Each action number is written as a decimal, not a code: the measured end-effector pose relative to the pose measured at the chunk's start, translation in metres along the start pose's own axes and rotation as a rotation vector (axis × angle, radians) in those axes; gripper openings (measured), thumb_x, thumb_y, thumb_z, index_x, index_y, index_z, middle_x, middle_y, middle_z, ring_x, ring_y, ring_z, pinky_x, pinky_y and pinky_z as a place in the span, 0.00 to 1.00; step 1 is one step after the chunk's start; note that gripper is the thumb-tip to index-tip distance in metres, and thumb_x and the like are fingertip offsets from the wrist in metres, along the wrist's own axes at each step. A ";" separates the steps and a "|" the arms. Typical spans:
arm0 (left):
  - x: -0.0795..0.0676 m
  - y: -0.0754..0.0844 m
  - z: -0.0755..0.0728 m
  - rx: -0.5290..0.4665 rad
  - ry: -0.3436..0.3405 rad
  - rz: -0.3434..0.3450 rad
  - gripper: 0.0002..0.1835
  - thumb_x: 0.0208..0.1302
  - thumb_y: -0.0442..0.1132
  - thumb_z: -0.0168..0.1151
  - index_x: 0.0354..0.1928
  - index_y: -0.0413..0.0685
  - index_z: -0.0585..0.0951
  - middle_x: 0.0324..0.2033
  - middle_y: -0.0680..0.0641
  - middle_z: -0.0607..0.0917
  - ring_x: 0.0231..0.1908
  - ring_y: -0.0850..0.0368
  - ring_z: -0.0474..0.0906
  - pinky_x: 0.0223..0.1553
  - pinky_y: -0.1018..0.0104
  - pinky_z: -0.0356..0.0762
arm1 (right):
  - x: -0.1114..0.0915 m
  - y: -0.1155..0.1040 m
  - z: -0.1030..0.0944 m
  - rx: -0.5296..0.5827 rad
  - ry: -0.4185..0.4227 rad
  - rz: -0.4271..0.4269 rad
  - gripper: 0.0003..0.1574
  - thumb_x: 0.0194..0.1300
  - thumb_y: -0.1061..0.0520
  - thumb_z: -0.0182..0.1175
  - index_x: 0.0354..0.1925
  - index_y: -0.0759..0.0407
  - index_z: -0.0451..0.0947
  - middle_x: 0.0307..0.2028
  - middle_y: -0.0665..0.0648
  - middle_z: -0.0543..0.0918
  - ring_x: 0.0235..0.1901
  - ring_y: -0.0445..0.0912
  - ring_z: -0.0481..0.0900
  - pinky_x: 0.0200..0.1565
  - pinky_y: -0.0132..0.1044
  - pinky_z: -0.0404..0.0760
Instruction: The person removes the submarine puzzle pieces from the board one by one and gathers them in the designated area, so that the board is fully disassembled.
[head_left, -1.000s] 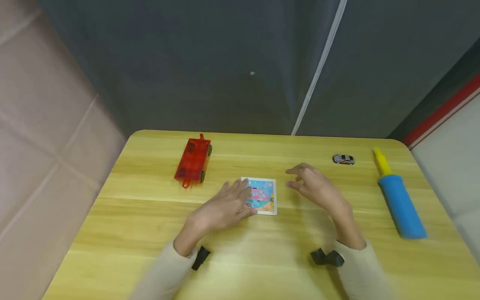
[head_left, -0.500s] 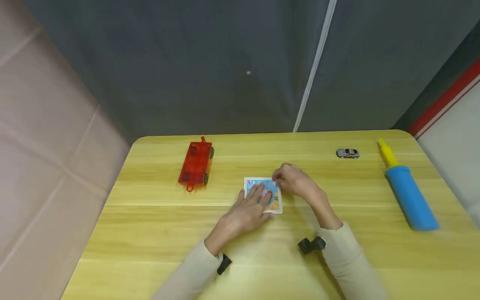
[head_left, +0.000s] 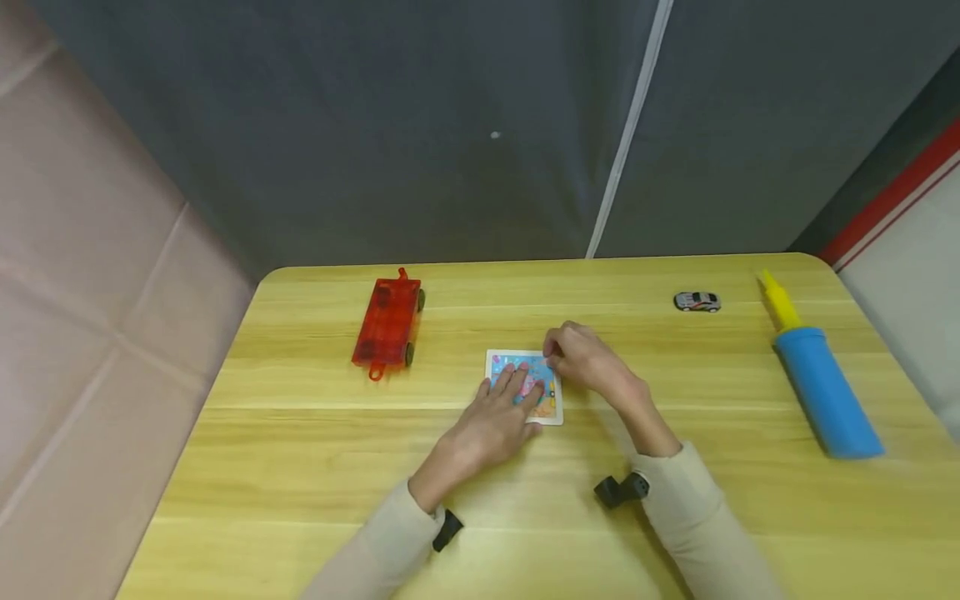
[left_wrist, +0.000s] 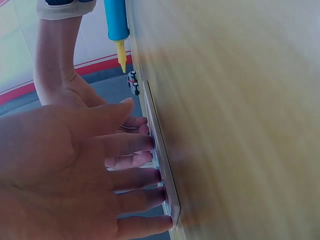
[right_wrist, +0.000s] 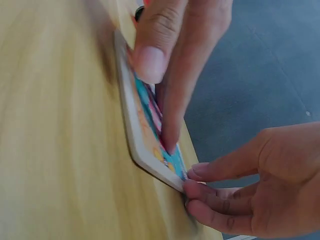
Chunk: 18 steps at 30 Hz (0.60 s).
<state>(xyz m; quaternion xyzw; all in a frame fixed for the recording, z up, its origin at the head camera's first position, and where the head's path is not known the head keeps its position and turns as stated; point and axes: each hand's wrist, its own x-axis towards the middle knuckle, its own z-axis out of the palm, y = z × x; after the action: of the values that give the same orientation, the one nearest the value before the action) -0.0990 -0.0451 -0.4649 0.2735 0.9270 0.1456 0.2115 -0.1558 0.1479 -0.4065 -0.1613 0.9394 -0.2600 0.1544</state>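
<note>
A thin square picture board point(head_left: 556, 408) with a white border and a blue, pink and orange picture lies flat on the wooden table. Across it rests my left hand point(head_left: 491, 425), its fingers straight and spread, covering much of the picture. In the left wrist view the fingertips point(left_wrist: 142, 200) touch the board's face. At the far right corner my right hand point(head_left: 588, 358) has its fingers curled in. The right wrist view shows that thumb and fingers point(right_wrist: 215, 210) pinching the board's edge at the corner.
A red see-through toy wagon point(head_left: 387, 323) stands at the left of the table. Toward the back right is a small silver toy car point(head_left: 697, 302). A blue hand pump point(head_left: 828, 393) with a yellow nozzle lies by the right edge. Behind the table hangs a dark grey curtain point(head_left: 375, 150).
My right hand has come left and down onto the board's corner and now pinches it. My left hand has slid right, further over the picture. The last half second shows almost no movement.
</note>
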 end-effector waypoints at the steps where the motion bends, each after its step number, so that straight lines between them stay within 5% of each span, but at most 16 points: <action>1: 0.000 -0.001 0.000 -0.003 -0.001 -0.001 0.37 0.87 0.57 0.52 0.89 0.56 0.59 0.90 0.43 0.41 0.89 0.43 0.36 0.85 0.34 0.44 | 0.000 -0.001 0.001 0.000 -0.001 0.004 0.03 0.77 0.69 0.64 0.45 0.70 0.84 0.43 0.63 0.83 0.41 0.52 0.77 0.47 0.44 0.83; 18: 0.004 -0.007 0.004 0.027 0.003 0.016 0.37 0.87 0.57 0.52 0.89 0.57 0.57 0.90 0.44 0.41 0.89 0.43 0.36 0.85 0.33 0.45 | 0.004 0.010 0.008 0.120 0.059 -0.018 0.05 0.76 0.70 0.60 0.42 0.67 0.83 0.35 0.59 0.84 0.34 0.48 0.76 0.40 0.38 0.80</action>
<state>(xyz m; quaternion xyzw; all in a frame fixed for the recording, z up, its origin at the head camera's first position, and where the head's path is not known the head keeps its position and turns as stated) -0.1028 -0.0481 -0.4724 0.2835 0.9269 0.1352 0.2055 -0.1590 0.1508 -0.4193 -0.1525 0.9248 -0.3219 0.1334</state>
